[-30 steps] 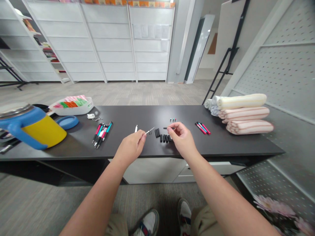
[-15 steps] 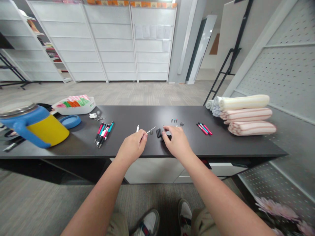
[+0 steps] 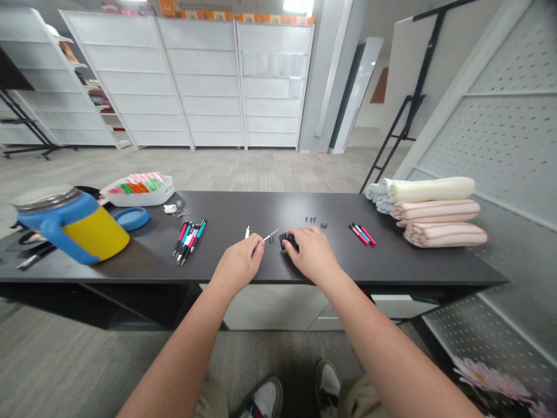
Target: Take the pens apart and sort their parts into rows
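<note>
My left hand [image 3: 241,262] is closed in a pinch on a thin white pen refill [image 3: 269,235] whose tip points up and right above the dark table [image 3: 243,209]. My right hand [image 3: 311,252] lies palm down over a cluster of short black pen barrels [image 3: 286,239], its fingers curled onto them. Whether it holds one is hidden. A second white refill [image 3: 246,231] lies just left of the held one. Small pen parts [image 3: 310,219] sit beyond my right hand.
Assembled pens [image 3: 190,234] lie in a bunch to the left, three more pens [image 3: 362,233] to the right. A blue and yellow jug [image 3: 72,228], a blue lid [image 3: 131,218] and a white tray [image 3: 140,191] stand far left. Rolled towels [image 3: 430,210] are stacked at the right end.
My right hand came down from a raised pinch onto the black barrels and now covers them. My left hand kept the refill nearly still. The camera tilted slightly up.
</note>
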Action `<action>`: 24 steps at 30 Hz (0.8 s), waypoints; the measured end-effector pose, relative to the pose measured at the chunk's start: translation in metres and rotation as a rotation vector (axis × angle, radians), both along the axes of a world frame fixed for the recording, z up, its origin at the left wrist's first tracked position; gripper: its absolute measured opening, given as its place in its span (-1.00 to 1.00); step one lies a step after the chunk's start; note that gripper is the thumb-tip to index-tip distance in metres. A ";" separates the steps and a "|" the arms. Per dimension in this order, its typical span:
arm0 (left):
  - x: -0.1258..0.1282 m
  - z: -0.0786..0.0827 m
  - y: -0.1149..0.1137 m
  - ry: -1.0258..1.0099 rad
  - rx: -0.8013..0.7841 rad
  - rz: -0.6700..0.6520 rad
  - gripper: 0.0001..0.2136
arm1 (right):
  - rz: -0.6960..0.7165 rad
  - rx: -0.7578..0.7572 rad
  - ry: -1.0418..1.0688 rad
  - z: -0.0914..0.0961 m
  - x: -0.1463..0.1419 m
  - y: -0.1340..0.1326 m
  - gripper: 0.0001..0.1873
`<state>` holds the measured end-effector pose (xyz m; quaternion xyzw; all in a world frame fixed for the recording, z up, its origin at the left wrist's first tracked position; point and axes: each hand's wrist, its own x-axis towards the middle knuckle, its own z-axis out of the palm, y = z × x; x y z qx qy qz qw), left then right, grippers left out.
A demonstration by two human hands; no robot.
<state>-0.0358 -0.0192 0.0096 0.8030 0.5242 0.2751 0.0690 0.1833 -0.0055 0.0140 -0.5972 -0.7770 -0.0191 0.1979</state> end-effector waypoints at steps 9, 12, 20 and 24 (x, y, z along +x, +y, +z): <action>-0.004 0.002 -0.002 -0.051 0.002 -0.025 -0.74 | 0.019 -0.127 -0.167 0.022 -0.018 0.011 -0.71; -0.005 0.002 -0.003 -0.062 0.005 -0.022 -0.75 | -0.006 -0.154 -0.196 0.024 -0.023 0.016 -0.74; -0.007 0.000 -0.002 -0.074 -0.005 -0.019 -0.74 | -0.082 -0.182 -0.205 0.024 -0.036 0.029 -0.75; -0.008 -0.001 -0.002 -0.082 0.006 -0.023 -0.75 | -0.098 -0.191 -0.195 0.025 -0.040 0.032 -0.74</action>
